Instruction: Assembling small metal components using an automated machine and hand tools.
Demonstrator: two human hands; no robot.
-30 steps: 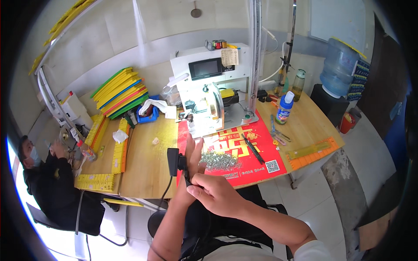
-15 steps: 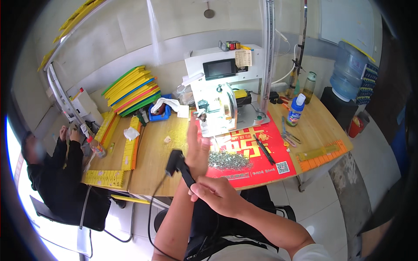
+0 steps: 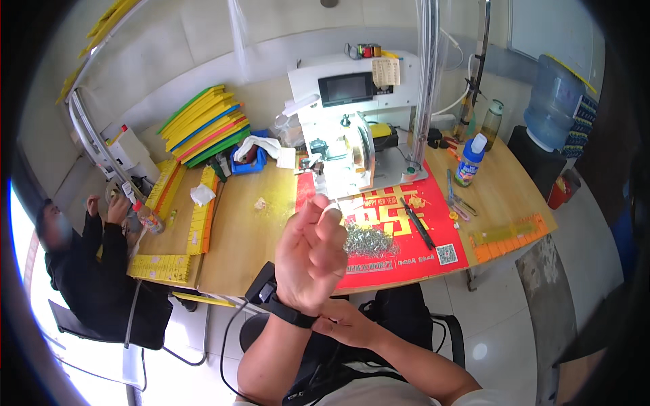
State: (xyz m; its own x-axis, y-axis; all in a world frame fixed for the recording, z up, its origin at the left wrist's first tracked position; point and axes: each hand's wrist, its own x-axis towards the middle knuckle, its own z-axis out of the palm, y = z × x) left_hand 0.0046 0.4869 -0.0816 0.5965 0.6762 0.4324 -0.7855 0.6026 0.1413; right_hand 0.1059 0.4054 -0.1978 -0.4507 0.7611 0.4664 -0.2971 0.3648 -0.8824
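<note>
My left hand is raised over the front edge of the table, palm turned toward me and fingers curled in, with nothing visible in them. Around that wrist runs a black wrist strap carrying a small black box-shaped device with a cable. My right hand is at the left wrist, its fingers closed at the strap's end; the fingertips are partly hidden behind the wrist. Beyond my left hand lies a pile of small silvery metal pieces on a red printed mat.
A lit white machine with a screen stands behind the mat. Black tweezers, pliers and a blue bottle lie or stand to the right. Yellow trays are stacked left. Another person sits at far left.
My left hand has turned and its outstretched fingers have curled in. My right hand has shifted lower, under the left wrist. The view has tilted slightly downward.
</note>
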